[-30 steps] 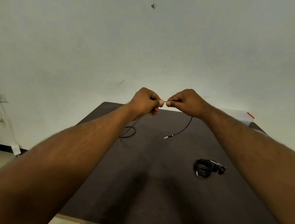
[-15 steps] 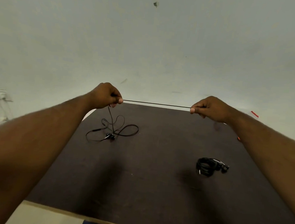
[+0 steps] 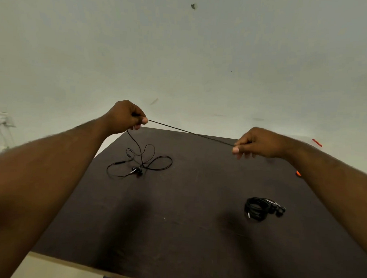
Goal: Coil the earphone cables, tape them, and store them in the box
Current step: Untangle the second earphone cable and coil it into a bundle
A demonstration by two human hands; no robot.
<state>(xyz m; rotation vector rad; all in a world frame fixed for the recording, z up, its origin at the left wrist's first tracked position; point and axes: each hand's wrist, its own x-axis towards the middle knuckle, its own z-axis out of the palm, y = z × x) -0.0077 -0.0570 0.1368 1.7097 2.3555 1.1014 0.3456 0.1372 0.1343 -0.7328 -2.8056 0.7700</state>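
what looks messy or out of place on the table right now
Mainly the loose earphone cable: its slack lies in tangled loops on the dark table under the left hand, while the right hand pulls one stretch taut. The other earphone set sits neatly coiled.

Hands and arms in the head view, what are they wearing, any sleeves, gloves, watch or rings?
Both arms are bare from the frame edge to the wrist: no sleeves show. The left hand and right hand wear no gloves, and no watch, band or ring is visible on either. Fine hair shows along both forearms, and the nails are short and unpainted. No markings or cables are attached to the arms.
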